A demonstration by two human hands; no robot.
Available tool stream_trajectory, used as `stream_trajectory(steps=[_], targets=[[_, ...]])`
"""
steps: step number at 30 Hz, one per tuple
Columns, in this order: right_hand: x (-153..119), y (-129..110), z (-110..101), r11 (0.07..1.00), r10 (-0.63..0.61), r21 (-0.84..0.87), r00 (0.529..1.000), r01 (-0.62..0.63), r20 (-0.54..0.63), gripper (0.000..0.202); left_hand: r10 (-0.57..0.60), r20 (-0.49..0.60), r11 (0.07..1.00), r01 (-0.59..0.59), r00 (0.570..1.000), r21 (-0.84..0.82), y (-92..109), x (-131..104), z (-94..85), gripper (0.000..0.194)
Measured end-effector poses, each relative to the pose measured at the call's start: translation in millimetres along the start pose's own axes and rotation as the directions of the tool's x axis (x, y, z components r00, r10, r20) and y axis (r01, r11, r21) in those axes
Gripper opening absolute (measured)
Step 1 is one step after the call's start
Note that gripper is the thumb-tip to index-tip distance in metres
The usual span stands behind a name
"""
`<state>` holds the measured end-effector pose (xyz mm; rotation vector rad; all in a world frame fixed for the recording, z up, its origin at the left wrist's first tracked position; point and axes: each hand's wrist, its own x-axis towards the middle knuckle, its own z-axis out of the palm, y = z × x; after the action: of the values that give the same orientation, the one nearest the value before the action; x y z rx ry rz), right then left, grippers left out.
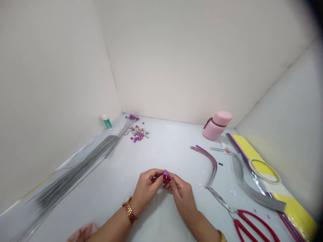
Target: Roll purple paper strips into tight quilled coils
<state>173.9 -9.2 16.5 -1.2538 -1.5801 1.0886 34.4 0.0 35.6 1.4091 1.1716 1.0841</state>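
My left hand (149, 185) and my right hand (183, 193) meet at the front middle of the table. Both are closed, their fingertips pinching a small shiny purple paper piece (165, 174) between them. Fingers hide most of it, so its exact shape is unclear. Beyond my hands lies a loose pile of tiny folded paper stars (140, 134) in purple, silver and pinkish tones. Purple and pinkish paper strips (213, 164) curve across the table to the right of my hands. Their lower end meets the blade tips of red-handled scissors (248, 223).
Left of my hands stretches a bundle of thin grey wires (80, 171), with purple stars (132, 117) at its far end. A glue stick (107, 121) stands by the left wall. On the right are a pink flask (217, 126), silver strips (262, 198), a tape roll (277, 178) and coloured sheets (294, 205).
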Motion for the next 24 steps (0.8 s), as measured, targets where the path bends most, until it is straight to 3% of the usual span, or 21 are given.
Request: stream_trajectory(steps=[3, 6, 19, 24], targets=[[1.0, 0.7, 0.1, 0.999, 0.022, 0.027, 1.000, -0.022, -0.013, 0.028, 0.129, -0.010, 0.969, -0.124, 0.992, 0.214, -1.8, -1.2, -2.8, 0.020], [1.5, -1.2, -0.3, 0.996, 0.040, 0.076, 0.999, -0.038, -0.020, 0.027, 0.208, 0.030, 0.925, -0.207, 0.978, 0.320, -4.7, -1.4, -4.6, 0.022], [4.4, -6.3, -0.4, 0.932, 0.154, 0.336, 0.988, -0.140, -0.016, 0.017, 0.189, 0.031, 0.950, -0.190, 0.982, 0.248, -3.2, -4.1, 0.8, 0.027], [6.9, -7.5, -0.9, 0.905, 0.198, 0.378, 0.980, -0.195, 0.032, 0.019, 0.220, 0.072, 0.910, -0.232, 0.973, 0.343, -4.0, -4.9, 0.0, 0.023]])
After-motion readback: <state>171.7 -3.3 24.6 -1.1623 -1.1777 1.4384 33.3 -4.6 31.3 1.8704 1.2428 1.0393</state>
